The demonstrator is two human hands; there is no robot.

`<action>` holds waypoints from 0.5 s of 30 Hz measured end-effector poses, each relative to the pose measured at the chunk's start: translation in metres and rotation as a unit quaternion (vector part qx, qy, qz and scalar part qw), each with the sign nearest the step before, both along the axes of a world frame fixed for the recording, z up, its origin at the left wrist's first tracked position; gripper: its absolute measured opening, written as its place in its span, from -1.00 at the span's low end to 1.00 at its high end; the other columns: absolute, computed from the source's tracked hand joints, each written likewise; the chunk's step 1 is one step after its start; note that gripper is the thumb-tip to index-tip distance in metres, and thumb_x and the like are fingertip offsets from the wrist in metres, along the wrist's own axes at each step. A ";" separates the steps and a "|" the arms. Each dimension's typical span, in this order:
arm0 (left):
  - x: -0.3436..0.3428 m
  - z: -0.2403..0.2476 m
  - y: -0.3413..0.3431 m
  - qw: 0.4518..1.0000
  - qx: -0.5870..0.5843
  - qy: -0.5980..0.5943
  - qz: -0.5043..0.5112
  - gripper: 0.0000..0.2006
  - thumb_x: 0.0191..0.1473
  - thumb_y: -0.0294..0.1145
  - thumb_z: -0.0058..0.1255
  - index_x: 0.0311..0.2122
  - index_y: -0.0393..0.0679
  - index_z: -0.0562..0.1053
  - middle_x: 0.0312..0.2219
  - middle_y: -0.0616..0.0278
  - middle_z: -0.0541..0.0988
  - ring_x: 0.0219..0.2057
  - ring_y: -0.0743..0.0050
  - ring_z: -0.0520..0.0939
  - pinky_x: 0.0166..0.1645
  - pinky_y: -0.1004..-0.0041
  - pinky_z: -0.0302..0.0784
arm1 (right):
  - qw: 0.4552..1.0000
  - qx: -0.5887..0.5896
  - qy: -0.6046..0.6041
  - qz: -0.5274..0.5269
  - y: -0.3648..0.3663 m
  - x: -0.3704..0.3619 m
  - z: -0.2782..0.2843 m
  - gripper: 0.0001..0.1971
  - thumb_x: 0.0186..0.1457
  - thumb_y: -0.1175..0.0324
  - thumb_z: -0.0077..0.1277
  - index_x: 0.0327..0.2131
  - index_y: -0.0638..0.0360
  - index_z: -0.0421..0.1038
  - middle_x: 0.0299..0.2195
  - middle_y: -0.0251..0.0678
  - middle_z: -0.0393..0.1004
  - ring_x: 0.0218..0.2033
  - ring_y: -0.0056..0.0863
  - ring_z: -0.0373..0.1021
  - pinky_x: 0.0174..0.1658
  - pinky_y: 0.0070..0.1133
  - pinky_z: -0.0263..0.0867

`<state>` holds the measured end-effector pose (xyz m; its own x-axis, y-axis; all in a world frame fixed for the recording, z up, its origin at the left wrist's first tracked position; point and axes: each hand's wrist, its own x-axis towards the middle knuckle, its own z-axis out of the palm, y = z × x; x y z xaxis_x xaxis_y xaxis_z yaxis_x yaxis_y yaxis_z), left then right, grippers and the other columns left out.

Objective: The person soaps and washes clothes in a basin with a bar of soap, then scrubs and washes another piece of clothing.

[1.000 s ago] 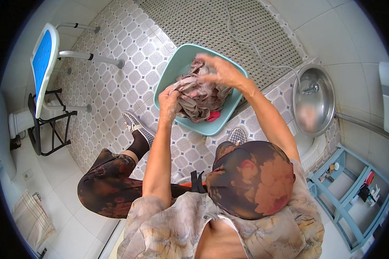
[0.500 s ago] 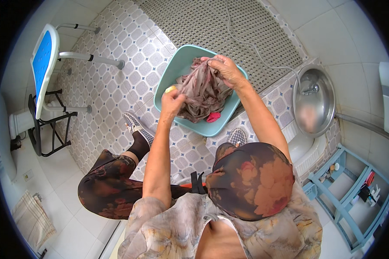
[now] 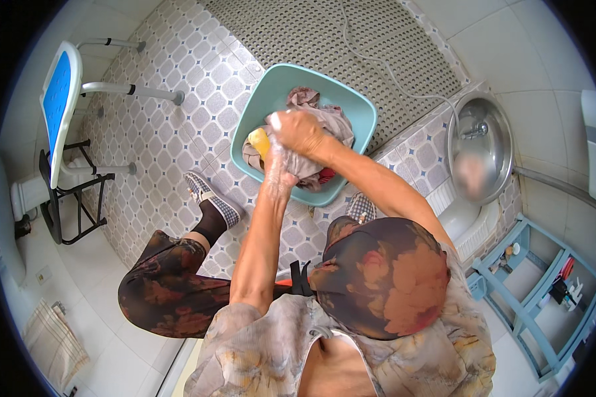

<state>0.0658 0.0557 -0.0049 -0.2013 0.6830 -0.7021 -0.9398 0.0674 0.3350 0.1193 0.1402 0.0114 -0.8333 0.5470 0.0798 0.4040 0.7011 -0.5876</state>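
A grey-brown wet garment with reddish marks is bunched in a square teal basin. Over the basin's left half, my left hand is foamy, with a yellow soap bar at its fingers. Its grip is partly covered by my right hand, which is closed over the cloth just above it. White lather shows at the right hand's fingers and along the left wrist. A bit of red cloth peeks out by the basin's near side.
Beyond the basin lies a perforated grey mat with a hose across it. A steel sink stands right, above a blue shelf rack. A blue-seated shower chair and black folding frame stand left.
My right hand has come down and left to meet the left hand, which has turned inward. The lifted garment has sunk into the basin, and lather now shows on my hands.
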 end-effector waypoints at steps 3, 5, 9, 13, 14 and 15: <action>-0.001 -0.011 -0.004 0.991 -0.076 0.110 -0.001 -0.67 0.22 -0.08 -0.15 -0.06 -0.05 0.44 -0.16 0.23 0.57 -0.15 0.28 0.61 -0.06 0.20 0.58 | 1.000 0.019 -0.010 -0.009 -0.006 0.004 0.001 -0.76 0.05 0.21 -0.06 -0.44 0.19 0.46 -0.59 -0.12 0.52 -0.56 -0.18 0.52 -0.48 -0.32 0.46; -0.008 -0.001 -0.018 1.000 0.015 0.021 0.007 -0.68 0.20 -0.08 -0.09 -0.08 -0.07 0.44 -0.19 0.21 0.58 -0.19 0.29 0.62 -0.07 0.23 0.58 | 0.998 0.021 0.025 0.051 -0.058 0.010 0.021 -0.78 0.02 0.24 -0.05 -0.44 0.20 0.45 -0.58 -0.12 0.53 -0.56 -0.18 0.52 -0.49 -0.34 0.46; -0.011 -0.011 -0.015 0.997 0.032 -0.075 -0.001 -0.66 0.21 -0.07 -0.10 -0.05 -0.07 0.44 -0.15 0.18 0.57 -0.17 0.29 0.62 -0.06 0.19 0.58 | 0.996 0.038 0.055 0.061 -0.041 0.004 0.004 -0.81 -0.03 0.28 -0.03 -0.44 0.21 0.43 -0.56 -0.09 0.53 -0.52 -0.21 0.53 -0.48 -0.35 0.45; -0.003 0.009 0.009 1.000 -0.001 -0.005 -0.024 -0.69 0.22 -0.13 -0.09 -0.09 -0.12 0.45 -0.21 0.17 0.59 -0.21 0.30 0.63 -0.11 0.21 0.60 | 0.997 -0.051 -0.028 -0.044 0.026 0.026 -0.032 -0.70 0.01 0.14 0.02 -0.40 0.22 0.42 -0.47 -0.04 0.54 -0.43 -0.11 0.52 -0.36 -0.29 0.43; -0.008 0.013 0.013 0.997 -0.047 0.063 -0.018 -0.70 0.20 -0.16 -0.04 -0.12 -0.17 0.45 -0.26 0.18 0.60 -0.25 0.30 0.64 -0.16 0.29 0.61 | 0.989 -0.134 -0.029 -0.057 0.033 0.034 -0.038 -0.65 0.03 0.08 0.03 -0.35 0.22 0.44 -0.44 -0.01 0.54 -0.37 -0.08 0.51 -0.28 -0.27 0.42; -0.026 0.016 0.008 0.983 -0.083 0.160 -0.023 -0.68 0.22 -0.14 -0.05 -0.15 -0.23 0.45 -0.36 0.22 0.59 -0.34 0.39 0.62 -0.25 0.33 0.60 | 0.989 -0.136 -0.024 -0.047 0.029 0.033 -0.030 -0.65 0.03 0.08 0.03 -0.35 0.22 0.44 -0.44 -0.01 0.54 -0.37 -0.08 0.51 -0.28 -0.27 0.42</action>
